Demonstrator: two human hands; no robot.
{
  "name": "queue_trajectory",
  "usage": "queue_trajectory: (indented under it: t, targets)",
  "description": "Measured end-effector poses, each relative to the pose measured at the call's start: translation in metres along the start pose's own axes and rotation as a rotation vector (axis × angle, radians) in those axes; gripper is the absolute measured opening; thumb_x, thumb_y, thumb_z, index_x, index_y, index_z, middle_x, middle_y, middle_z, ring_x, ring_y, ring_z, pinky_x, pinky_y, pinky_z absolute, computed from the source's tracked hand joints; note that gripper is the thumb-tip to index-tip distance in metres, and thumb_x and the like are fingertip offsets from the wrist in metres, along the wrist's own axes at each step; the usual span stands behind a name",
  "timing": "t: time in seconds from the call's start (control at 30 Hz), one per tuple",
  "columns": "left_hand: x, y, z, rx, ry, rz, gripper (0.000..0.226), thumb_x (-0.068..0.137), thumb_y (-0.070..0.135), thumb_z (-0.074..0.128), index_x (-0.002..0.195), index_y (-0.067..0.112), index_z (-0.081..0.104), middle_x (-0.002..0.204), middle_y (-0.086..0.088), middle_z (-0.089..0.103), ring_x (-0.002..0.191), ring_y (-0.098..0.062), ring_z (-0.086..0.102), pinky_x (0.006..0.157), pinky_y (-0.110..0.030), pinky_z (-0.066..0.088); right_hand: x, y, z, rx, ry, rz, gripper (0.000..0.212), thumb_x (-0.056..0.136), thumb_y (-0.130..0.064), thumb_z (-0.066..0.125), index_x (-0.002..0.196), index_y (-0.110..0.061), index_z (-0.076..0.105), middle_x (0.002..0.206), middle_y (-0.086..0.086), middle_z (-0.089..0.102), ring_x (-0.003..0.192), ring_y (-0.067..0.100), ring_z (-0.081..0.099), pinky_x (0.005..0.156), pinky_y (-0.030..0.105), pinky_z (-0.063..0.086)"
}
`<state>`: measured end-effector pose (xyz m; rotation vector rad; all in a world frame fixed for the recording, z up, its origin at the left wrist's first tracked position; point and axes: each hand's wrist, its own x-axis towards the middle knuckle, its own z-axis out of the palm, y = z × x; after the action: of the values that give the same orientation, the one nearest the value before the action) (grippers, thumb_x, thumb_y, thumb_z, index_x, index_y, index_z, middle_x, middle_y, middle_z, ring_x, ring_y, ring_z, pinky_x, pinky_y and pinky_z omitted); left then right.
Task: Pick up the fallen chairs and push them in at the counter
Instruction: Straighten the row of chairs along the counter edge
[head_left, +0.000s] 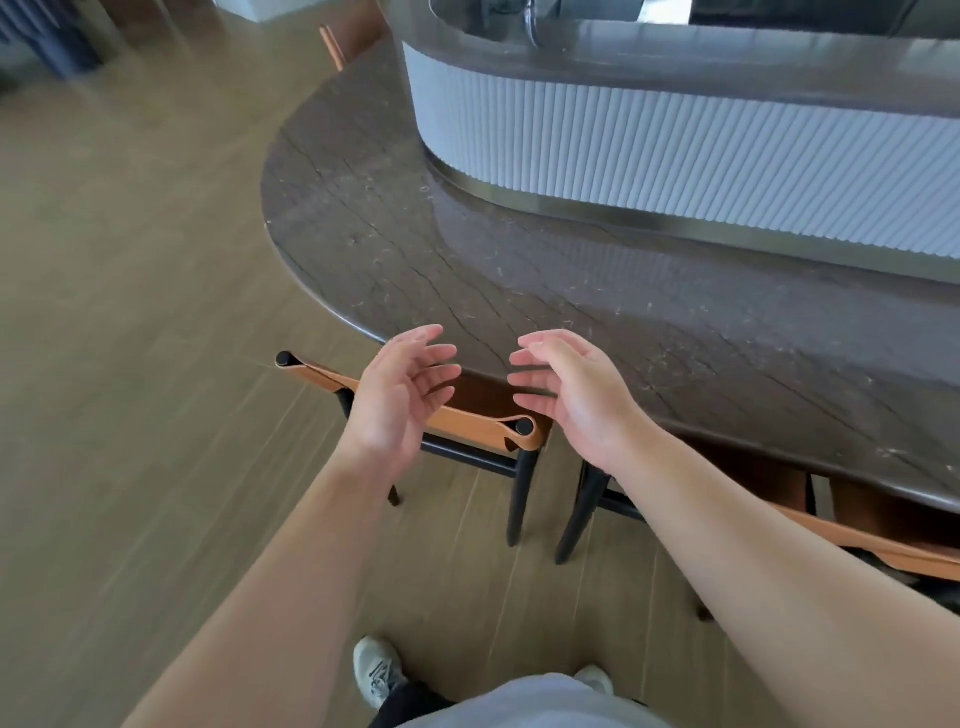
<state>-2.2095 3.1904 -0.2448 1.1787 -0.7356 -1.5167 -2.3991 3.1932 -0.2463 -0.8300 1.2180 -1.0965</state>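
Observation:
A chair (470, 421) with a tan leather backrest and black legs stands upright, its seat tucked under the dark stone counter (519, 260). My left hand (402, 389) hovers open just above the backrest, fingers spread, holding nothing. My right hand (569, 387) is open too, palm facing the left hand, above the counter's edge. A second chair (857, 540) of the same kind stands upright to the right, also pushed under the counter, partly hidden by my right forearm.
A raised white ribbed island (675, 150) rises from the counter at the back. A third tan chair back (332, 44) shows at the counter's far end. Wooden floor (130, 338) stretches to the left. My feet (376, 670) stand close behind the chair.

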Motion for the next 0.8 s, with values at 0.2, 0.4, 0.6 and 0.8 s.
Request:
queue_trajectory:
  t: [0.2, 0.4, 0.6, 0.8]
  targets:
    - [0.003, 0.051, -0.076, -0.026, -0.022, 0.062, 0.035, 0.07, 0.042, 0.071, 0.1, 0.024, 0.073, 0.094, 0.0, 0.07, 0.082, -0.016, 0.066, 0.073, -0.03, 0.049, 0.009, -0.007, 0.089, 0.014, -0.067, -0.006, 0.019, 0.095, -0.017, 0.054, 0.109, -0.017, 0.068, 0.109, 0.009, 0.069, 0.097, 0.022, 0.07, 0.079, 0.034, 0.058]
    - [0.018, 0.105, -0.182, -0.04, 0.037, 0.141, 0.018, 0.084, 0.032, 0.063, 0.095, 0.025, 0.075, 0.092, -0.002, 0.07, 0.08, -0.018, 0.065, 0.068, -0.029, 0.05, 0.025, -0.013, 0.203, -0.044, -0.124, -0.029, 0.019, 0.097, -0.013, 0.052, 0.108, -0.015, 0.068, 0.109, 0.009, 0.07, 0.101, 0.025, 0.069, 0.084, 0.038, 0.058]
    - [0.021, 0.157, -0.291, -0.014, 0.101, 0.18, 0.019, 0.084, 0.034, 0.062, 0.096, 0.026, 0.073, 0.095, -0.001, 0.071, 0.081, -0.015, 0.065, 0.069, -0.029, 0.047, 0.04, -0.004, 0.324, -0.006, -0.164, -0.014, 0.018, 0.097, -0.009, 0.052, 0.109, -0.009, 0.066, 0.105, 0.01, 0.068, 0.093, 0.024, 0.067, 0.083, 0.04, 0.057]
    - [0.025, 0.219, -0.366, 0.038, 0.213, 0.251, 0.014, 0.095, 0.022, 0.057, 0.098, 0.021, 0.07, 0.088, 0.001, 0.071, 0.075, -0.013, 0.065, 0.067, -0.028, 0.045, 0.05, -0.006, 0.42, 0.006, -0.25, -0.021, 0.018, 0.097, -0.007, 0.049, 0.106, -0.008, 0.064, 0.097, 0.006, 0.067, 0.086, 0.02, 0.066, 0.076, 0.034, 0.056]
